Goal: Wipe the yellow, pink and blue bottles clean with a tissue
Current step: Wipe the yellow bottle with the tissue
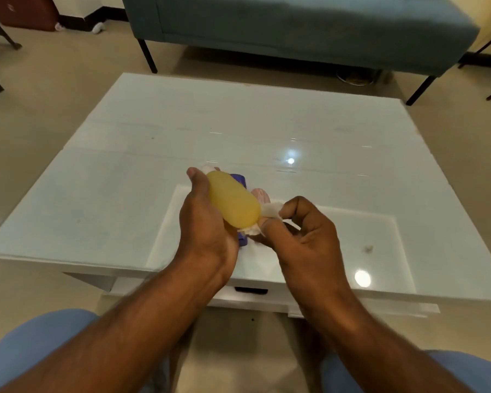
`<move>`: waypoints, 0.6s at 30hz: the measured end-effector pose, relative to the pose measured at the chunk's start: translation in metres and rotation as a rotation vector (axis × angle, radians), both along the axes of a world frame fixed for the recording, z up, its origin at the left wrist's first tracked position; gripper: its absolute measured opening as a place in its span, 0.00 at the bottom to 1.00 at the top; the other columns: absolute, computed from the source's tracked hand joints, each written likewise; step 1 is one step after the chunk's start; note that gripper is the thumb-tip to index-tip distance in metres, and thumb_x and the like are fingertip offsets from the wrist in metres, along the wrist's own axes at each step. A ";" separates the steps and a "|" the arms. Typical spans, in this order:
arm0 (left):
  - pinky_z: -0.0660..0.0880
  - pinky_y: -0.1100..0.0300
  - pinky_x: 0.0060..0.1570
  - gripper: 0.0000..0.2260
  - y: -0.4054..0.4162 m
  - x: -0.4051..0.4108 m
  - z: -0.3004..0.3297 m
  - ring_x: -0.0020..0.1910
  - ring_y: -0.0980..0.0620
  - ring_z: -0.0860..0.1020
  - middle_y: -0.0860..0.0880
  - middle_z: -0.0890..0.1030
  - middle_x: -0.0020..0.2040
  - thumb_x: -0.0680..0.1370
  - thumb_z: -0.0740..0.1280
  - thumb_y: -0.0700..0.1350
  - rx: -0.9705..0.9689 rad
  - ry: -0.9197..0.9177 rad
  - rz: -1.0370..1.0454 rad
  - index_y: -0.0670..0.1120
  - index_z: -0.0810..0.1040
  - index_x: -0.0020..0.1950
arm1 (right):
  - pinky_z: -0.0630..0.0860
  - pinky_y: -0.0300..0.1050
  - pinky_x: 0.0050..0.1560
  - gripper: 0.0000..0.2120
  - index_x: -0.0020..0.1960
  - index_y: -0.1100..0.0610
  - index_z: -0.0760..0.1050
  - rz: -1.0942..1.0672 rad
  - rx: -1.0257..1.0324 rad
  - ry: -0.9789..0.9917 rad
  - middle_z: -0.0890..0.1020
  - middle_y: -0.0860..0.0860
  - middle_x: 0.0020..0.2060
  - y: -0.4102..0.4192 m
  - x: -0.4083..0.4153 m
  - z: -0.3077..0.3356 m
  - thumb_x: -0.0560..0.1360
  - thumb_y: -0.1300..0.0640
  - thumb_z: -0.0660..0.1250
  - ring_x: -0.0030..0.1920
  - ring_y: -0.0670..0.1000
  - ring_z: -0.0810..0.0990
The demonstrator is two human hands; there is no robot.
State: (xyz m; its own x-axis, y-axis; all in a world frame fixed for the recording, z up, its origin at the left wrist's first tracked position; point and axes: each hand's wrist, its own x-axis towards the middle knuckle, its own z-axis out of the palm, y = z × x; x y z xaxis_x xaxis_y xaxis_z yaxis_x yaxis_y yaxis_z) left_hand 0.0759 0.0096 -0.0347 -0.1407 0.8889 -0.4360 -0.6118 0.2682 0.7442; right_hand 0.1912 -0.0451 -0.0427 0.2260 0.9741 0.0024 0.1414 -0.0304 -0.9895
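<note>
left hand (207, 222) gripping yellow bottle (233, 207) above desk (125, 165), right hand (304, 234) pinching tissue (271, 209) against bottle's near end, blue bottle (240, 180) and pink bottle (260, 195) lying on desk behind, mostly hidden

Glossy glass-topped table (267, 123); matt translucent plastic yellow bottle (233, 204); soft crumpled paper tissue (271, 209).
</note>
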 end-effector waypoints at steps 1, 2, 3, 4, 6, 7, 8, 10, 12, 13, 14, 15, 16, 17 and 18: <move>0.82 0.50 0.46 0.16 0.000 0.001 0.001 0.46 0.48 0.84 0.49 0.83 0.49 0.82 0.57 0.62 0.019 -0.017 -0.011 0.53 0.78 0.55 | 0.84 0.66 0.49 0.09 0.42 0.53 0.76 -0.037 0.000 0.019 0.84 0.56 0.40 0.002 0.002 0.002 0.78 0.61 0.72 0.42 0.62 0.85; 0.83 0.54 0.43 0.14 -0.001 0.002 0.003 0.47 0.49 0.83 0.50 0.82 0.49 0.82 0.58 0.60 0.038 -0.026 -0.026 0.53 0.77 0.53 | 0.84 0.66 0.49 0.07 0.43 0.56 0.76 -0.077 0.004 0.043 0.84 0.56 0.40 0.004 0.005 0.004 0.78 0.63 0.71 0.40 0.60 0.84; 0.82 0.57 0.41 0.12 0.000 0.003 0.003 0.48 0.51 0.82 0.50 0.82 0.50 0.82 0.58 0.58 0.066 -0.004 -0.044 0.54 0.77 0.51 | 0.84 0.65 0.50 0.06 0.43 0.57 0.76 -0.120 0.013 0.071 0.83 0.55 0.39 0.007 0.009 0.006 0.78 0.64 0.71 0.38 0.55 0.84; 0.80 0.59 0.42 0.10 0.001 0.003 0.001 0.49 0.52 0.82 0.51 0.82 0.50 0.82 0.60 0.57 0.099 0.056 -0.070 0.54 0.77 0.51 | 0.83 0.64 0.51 0.05 0.44 0.58 0.77 -0.162 0.027 0.100 0.82 0.56 0.40 0.010 0.013 0.008 0.78 0.64 0.71 0.39 0.52 0.82; 0.77 0.58 0.46 0.12 0.002 0.004 -0.001 0.48 0.52 0.81 0.52 0.83 0.48 0.78 0.64 0.58 0.157 0.214 -0.151 0.52 0.78 0.53 | 0.84 0.64 0.55 0.04 0.46 0.59 0.77 -0.240 0.069 0.166 0.83 0.62 0.45 0.017 0.023 0.011 0.79 0.65 0.69 0.42 0.52 0.83; 0.77 0.56 0.47 0.15 0.003 0.003 -0.001 0.46 0.51 0.80 0.51 0.83 0.45 0.75 0.67 0.59 0.176 0.263 -0.212 0.51 0.79 0.54 | 0.85 0.61 0.56 0.04 0.47 0.58 0.78 -0.277 0.095 0.205 0.83 0.64 0.48 0.021 0.028 0.013 0.79 0.66 0.69 0.44 0.53 0.83; 0.78 0.55 0.47 0.18 0.003 0.002 0.000 0.44 0.50 0.80 0.49 0.84 0.42 0.71 0.69 0.59 0.181 0.286 -0.278 0.49 0.80 0.54 | 0.85 0.59 0.58 0.05 0.47 0.57 0.78 -0.312 0.120 0.233 0.83 0.65 0.50 0.024 0.033 0.015 0.79 0.66 0.69 0.46 0.53 0.84; 0.81 0.53 0.48 0.21 0.003 -0.001 0.000 0.41 0.47 0.81 0.47 0.84 0.39 0.68 0.72 0.58 0.200 0.339 -0.395 0.46 0.81 0.54 | 0.84 0.58 0.59 0.06 0.47 0.55 0.79 -0.361 0.154 0.230 0.83 0.65 0.50 0.028 0.043 0.017 0.78 0.65 0.69 0.47 0.54 0.84; 0.82 0.54 0.49 0.22 0.001 0.000 0.001 0.41 0.47 0.83 0.46 0.86 0.40 0.67 0.73 0.56 0.212 0.365 -0.424 0.43 0.81 0.55 | 0.85 0.58 0.58 0.06 0.46 0.54 0.79 -0.362 0.183 0.184 0.84 0.63 0.47 0.029 0.050 0.020 0.77 0.64 0.70 0.45 0.57 0.84; 0.83 0.55 0.49 0.22 0.002 0.001 0.002 0.41 0.48 0.84 0.45 0.86 0.41 0.68 0.73 0.55 0.202 0.351 -0.402 0.42 0.80 0.55 | 0.85 0.58 0.56 0.06 0.46 0.54 0.80 -0.347 0.195 0.139 0.85 0.61 0.45 0.029 0.051 0.020 0.77 0.64 0.71 0.45 0.59 0.84; 0.83 0.56 0.49 0.22 0.002 0.003 0.003 0.41 0.49 0.85 0.45 0.86 0.43 0.68 0.73 0.54 0.184 0.316 -0.380 0.41 0.80 0.56 | 0.86 0.55 0.54 0.05 0.46 0.55 0.80 -0.322 0.210 0.081 0.85 0.59 0.44 0.027 0.050 0.019 0.77 0.64 0.73 0.45 0.61 0.84; 0.83 0.56 0.49 0.22 0.002 0.004 0.003 0.42 0.49 0.86 0.44 0.87 0.44 0.69 0.72 0.54 0.165 0.284 -0.366 0.40 0.79 0.56 | 0.86 0.48 0.50 0.05 0.47 0.56 0.80 -0.290 0.225 0.023 0.85 0.57 0.43 0.025 0.046 0.018 0.77 0.64 0.74 0.45 0.59 0.84; 0.83 0.56 0.48 0.21 0.002 0.006 0.003 0.43 0.48 0.86 0.43 0.87 0.45 0.70 0.72 0.54 0.151 0.263 -0.364 0.40 0.79 0.55 | 0.84 0.40 0.47 0.04 0.48 0.58 0.81 -0.253 0.241 -0.028 0.85 0.54 0.43 0.023 0.041 0.016 0.77 0.65 0.74 0.44 0.55 0.84; 0.84 0.56 0.48 0.21 0.000 0.008 0.003 0.44 0.47 0.87 0.43 0.87 0.46 0.71 0.72 0.54 0.147 0.280 -0.382 0.40 0.78 0.55 | 0.81 0.34 0.46 0.04 0.49 0.59 0.81 -0.218 0.250 -0.067 0.85 0.52 0.45 0.021 0.036 0.014 0.77 0.65 0.74 0.45 0.49 0.84; 0.84 0.55 0.47 0.22 -0.001 0.010 0.003 0.44 0.46 0.87 0.43 0.87 0.45 0.71 0.71 0.55 0.149 0.319 -0.407 0.40 0.78 0.54 | 0.79 0.32 0.46 0.04 0.50 0.60 0.81 -0.190 0.250 -0.087 0.85 0.52 0.47 0.020 0.032 0.011 0.77 0.66 0.74 0.47 0.46 0.84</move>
